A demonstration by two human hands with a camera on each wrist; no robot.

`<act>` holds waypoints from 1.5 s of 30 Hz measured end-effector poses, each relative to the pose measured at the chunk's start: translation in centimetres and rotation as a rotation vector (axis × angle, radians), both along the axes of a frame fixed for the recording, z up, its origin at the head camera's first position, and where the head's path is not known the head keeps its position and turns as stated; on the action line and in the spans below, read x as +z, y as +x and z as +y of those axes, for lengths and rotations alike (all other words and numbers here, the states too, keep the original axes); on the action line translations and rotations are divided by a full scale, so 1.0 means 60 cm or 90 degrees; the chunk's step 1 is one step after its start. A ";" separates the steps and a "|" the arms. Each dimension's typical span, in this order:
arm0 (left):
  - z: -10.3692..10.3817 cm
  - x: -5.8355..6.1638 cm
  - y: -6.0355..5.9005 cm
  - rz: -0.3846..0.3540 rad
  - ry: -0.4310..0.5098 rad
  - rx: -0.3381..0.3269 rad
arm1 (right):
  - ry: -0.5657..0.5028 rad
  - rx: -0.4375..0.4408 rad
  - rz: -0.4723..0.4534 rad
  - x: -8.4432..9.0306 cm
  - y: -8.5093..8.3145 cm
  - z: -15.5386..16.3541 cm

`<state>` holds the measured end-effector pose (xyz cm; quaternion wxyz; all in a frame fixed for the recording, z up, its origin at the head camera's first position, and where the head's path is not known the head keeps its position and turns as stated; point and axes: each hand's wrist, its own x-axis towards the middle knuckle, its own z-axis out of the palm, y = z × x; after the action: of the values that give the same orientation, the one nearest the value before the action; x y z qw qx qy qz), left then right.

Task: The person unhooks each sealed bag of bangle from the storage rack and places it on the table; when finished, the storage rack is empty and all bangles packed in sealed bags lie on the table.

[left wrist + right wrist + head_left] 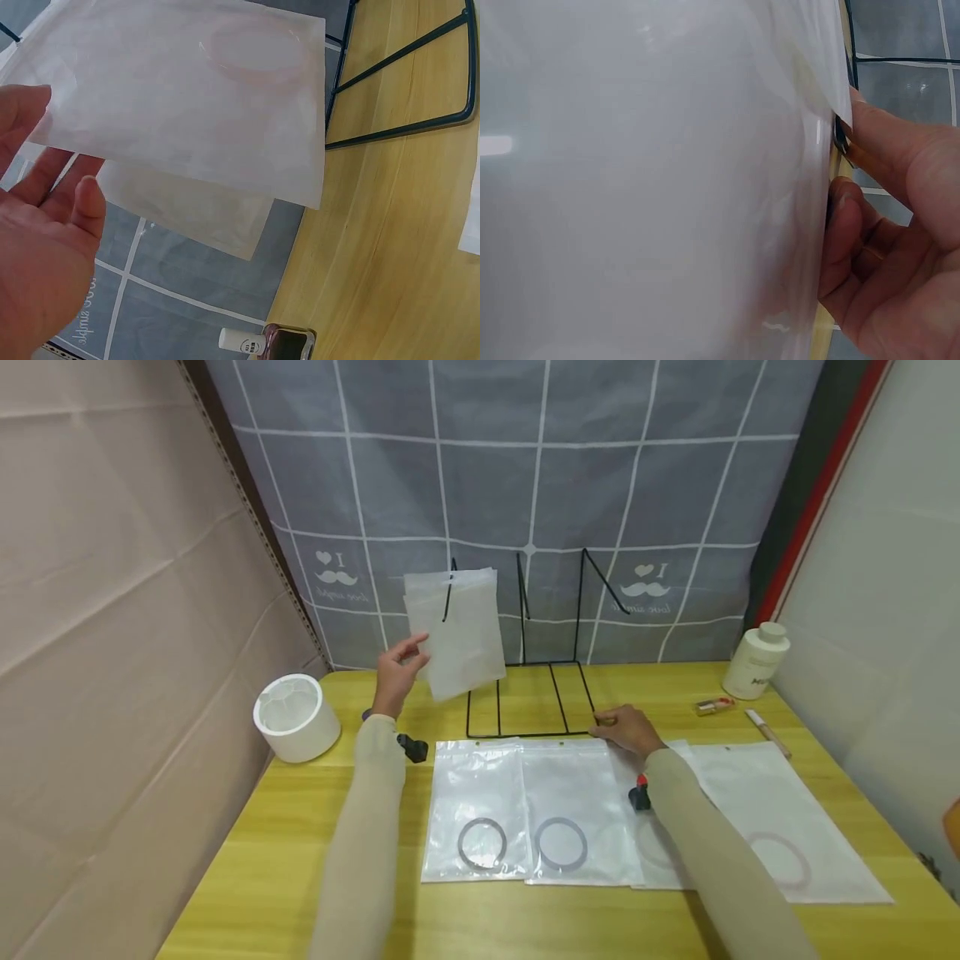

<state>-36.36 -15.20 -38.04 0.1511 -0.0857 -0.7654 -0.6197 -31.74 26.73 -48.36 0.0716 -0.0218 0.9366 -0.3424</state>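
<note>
A black wire display rack [531, 734] stands at the back of the table, with three prongs at its top. White plastic bags [457, 635] hang from its left prong; a faint ring shows in the front one in the left wrist view. My left hand [401, 672] is at their left edge, fingers [56, 176] behind it and a gap to the thumb. At the rack's front right corner, my right hand [628, 731] pinches the wire, which shows dark between thumb and fingers [846, 225] in the right wrist view.
Several flat zip bags [480, 793] with ring outlines lie in a row in front of the rack. A white cylindrical container [296, 718] stands left. Toward the right are a white bottle [756, 662], a small bottle [714, 706] and a white-capped pen-like stick [768, 732].
</note>
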 end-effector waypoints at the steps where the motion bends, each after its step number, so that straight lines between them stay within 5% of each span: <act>1: 0.002 0.003 0.000 0.000 -0.002 -0.009 | -0.003 -0.001 -0.001 0.002 -0.001 0.000; 8: 0.017 0.025 -0.001 0.011 -0.040 -0.042 | -0.019 -0.009 -0.014 0.006 -0.003 0.004; 22: 0.008 0.016 0.033 0.013 -0.029 -0.016 | -0.010 -0.014 -0.029 0.002 0.002 -0.001; 39: -0.020 0.026 0.125 0.059 -0.059 -0.061 | -0.002 -0.012 -0.032 0.006 0.004 0.000; 45: -0.028 0.045 0.171 0.071 -0.078 -0.078 | -0.001 -0.011 -0.031 0.008 0.005 -0.001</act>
<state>-26.08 -16.88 -35.32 0.1494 -0.1758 -0.7857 -0.5740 -31.45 26.70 -47.90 0.0913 -0.0051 0.9346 -0.3439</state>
